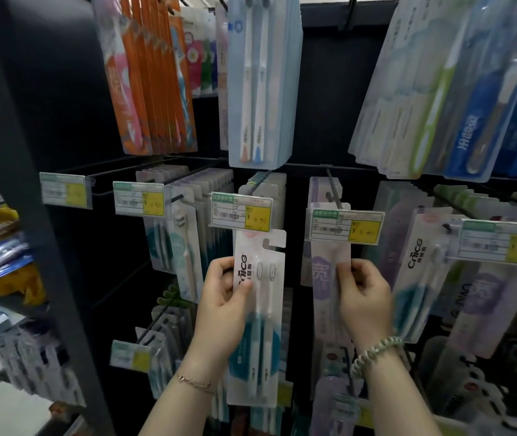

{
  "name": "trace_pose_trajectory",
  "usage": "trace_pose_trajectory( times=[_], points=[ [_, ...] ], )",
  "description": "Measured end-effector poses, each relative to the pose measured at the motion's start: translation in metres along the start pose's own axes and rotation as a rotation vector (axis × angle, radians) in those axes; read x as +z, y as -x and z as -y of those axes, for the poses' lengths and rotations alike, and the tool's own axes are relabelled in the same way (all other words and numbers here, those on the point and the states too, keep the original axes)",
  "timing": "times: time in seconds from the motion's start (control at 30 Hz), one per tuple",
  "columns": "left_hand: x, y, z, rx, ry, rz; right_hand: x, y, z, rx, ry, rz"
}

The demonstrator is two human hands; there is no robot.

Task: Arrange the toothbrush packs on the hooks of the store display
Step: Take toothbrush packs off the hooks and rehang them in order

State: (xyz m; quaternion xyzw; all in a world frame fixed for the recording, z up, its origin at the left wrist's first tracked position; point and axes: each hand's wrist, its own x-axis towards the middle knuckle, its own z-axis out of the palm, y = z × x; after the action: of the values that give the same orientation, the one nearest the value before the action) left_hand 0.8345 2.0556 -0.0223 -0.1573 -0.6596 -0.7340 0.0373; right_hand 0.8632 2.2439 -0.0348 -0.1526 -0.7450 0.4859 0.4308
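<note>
My left hand [221, 305] grips a white and teal Cnice two-brush toothbrush pack [258, 313], held upright just below a hook's price tag [241, 214]. Its hang notch sits free beneath that tag. My right hand [364, 298] pinches the edge of a purple toothbrush pack [325, 278] that hangs under the neighbouring hook [334, 191] and its price tag [345, 227]. More packs hang behind on both hooks.
Rows of hooks carry many packs: orange packs [153, 73] and pale blue packs [260, 80] above, teal Cnice packs [420, 278] at right, grey packs [194, 196] at left. A dark shelf post [46, 215] stands at left, with lower hooks below my wrists.
</note>
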Motion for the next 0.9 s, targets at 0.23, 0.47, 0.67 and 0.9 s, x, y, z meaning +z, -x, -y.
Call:
trace_pose_trajectory(
  times=[0.23, 0.47, 0.67, 0.9],
  points=[
    [-0.009, -0.005, 0.003, 0.026, -0.008, -0.03, 0.007, 0.016, -0.005, -0.002, 0.01, -0.071],
    [-0.012, -0.002, 0.003, 0.036, -0.013, -0.127, 0.027, 0.028, 0.01, -0.1, -0.034, 0.358],
    [-0.022, 0.003, -0.001, 0.058, 0.007, -0.23, 0.057, 0.022, 0.01, 0.028, -0.028, 0.52],
    [-0.034, 0.019, 0.007, 0.074, 0.009, -0.318, 0.077, 0.022, -0.001, 0.08, -0.068, 0.515]
  ],
)
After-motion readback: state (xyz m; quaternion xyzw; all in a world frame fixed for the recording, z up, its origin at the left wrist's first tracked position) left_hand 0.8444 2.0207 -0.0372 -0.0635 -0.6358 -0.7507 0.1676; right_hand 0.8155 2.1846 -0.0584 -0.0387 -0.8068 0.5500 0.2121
